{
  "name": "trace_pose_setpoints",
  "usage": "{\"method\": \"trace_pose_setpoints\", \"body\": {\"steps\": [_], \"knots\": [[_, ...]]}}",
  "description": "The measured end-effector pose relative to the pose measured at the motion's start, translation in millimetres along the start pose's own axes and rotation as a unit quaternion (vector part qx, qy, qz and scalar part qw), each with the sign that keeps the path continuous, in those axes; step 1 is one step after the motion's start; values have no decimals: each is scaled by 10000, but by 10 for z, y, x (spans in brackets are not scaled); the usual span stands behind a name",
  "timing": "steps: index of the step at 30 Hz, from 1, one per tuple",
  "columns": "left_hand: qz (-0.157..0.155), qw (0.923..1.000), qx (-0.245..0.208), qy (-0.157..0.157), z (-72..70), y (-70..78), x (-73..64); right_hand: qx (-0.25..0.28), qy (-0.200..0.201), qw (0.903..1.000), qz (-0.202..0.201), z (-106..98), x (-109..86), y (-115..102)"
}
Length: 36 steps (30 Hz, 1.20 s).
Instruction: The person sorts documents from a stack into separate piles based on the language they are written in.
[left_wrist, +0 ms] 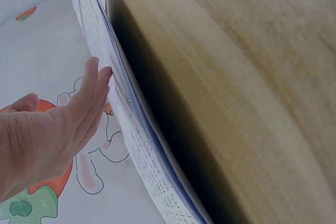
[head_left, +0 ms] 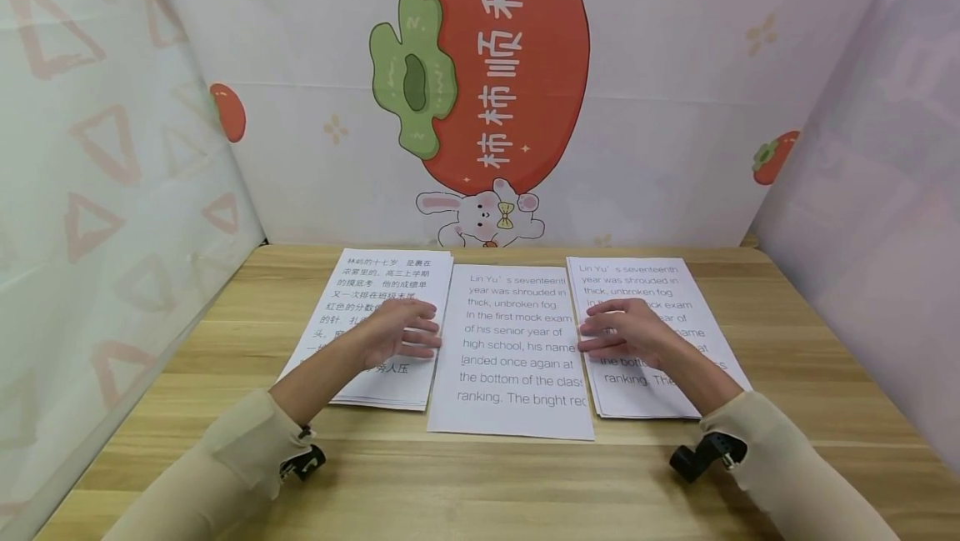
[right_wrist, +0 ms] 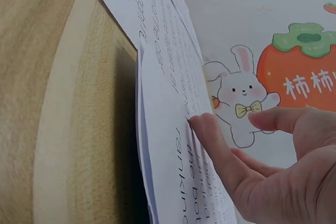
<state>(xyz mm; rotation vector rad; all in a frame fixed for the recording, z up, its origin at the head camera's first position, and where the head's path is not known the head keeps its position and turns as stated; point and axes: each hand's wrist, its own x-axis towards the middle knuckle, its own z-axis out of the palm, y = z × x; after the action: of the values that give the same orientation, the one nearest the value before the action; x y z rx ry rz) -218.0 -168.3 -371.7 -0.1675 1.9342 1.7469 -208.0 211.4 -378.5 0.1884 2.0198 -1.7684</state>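
Observation:
Three lots of printed paper lie side by side on the table. My left hand point(head_left: 397, 331) is over the right part of the left stack point(head_left: 382, 274), printed in Chinese, its fingers loosely extended and holding nothing. In the left wrist view its fingertips come right at the paper's surface. The middle sheet point(head_left: 517, 420), in large English print, lies between both hands. My right hand point(head_left: 626, 331) is over the left part of the right stack point(head_left: 705, 341), also English, with fingers relaxed and grasping nothing. In the right wrist view its fingertips point(right_wrist: 202, 124) meet the top page.
A wooden table point(head_left: 465, 491) carries the papers. Behind it hangs a white backdrop with a large persimmon point(head_left: 525, 66) and a cartoon rabbit point(head_left: 483, 216). Cloth walls stand at left and right. Each wrist wears a small black camera point(head_left: 303, 462).

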Motion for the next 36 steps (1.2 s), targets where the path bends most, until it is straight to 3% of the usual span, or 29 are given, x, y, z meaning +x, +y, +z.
{"method": "trace_pose_setpoints", "body": {"steps": [4, 17, 36], "knots": [[-18, 10000, 13, 38, -9, 7, -3, -170, 85, 9998, -14, -6, -3, -17], [-91, 9997, -157, 136, 19, 18, 29, 370, -224, 9990, 72, -31, 27, 16], [-251, 9995, -129, 130, 92, 18, 35, 472, -426, 9979, 146, -4, 25, 34]]}}
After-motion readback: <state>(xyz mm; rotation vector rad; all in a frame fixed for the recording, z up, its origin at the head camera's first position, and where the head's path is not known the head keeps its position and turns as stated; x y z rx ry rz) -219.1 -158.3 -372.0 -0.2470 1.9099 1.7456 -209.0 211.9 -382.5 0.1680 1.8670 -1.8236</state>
